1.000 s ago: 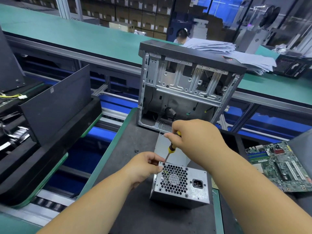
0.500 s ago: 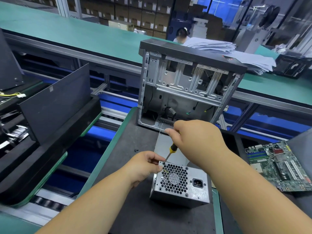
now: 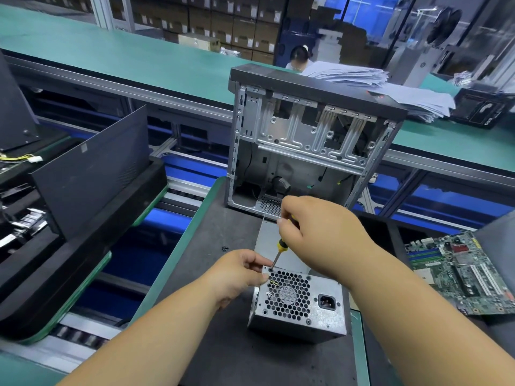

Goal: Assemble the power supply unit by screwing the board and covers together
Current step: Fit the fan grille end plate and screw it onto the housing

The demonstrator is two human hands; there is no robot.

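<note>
The power supply point(image 3: 299, 303) stands near the front edge of the bench point(image 3: 223, 218), grille facing up. The right hand point(image 3: 320, 238) is closed round a screwdriver point(image 3: 280, 250), tip on the grille's top-left corner. The left hand point(image 3: 239, 274) pinches that same corner. An open computer case point(image 3: 306, 146) stands at the bench's far edge

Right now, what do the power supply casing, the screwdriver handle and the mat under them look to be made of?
Power supply casing: bare sheet metal, probably galvanized steel; dull grey sheen, punched honeycomb grille. Screwdriver handle: looks like moulded plastic, yellow with black, mostly hidden in the right hand; its shaft is thin bright metal. Mat: dark, matte, slightly scuffed, likely rubber or anti-static sheet, though the material can't be confirmed.
</note>
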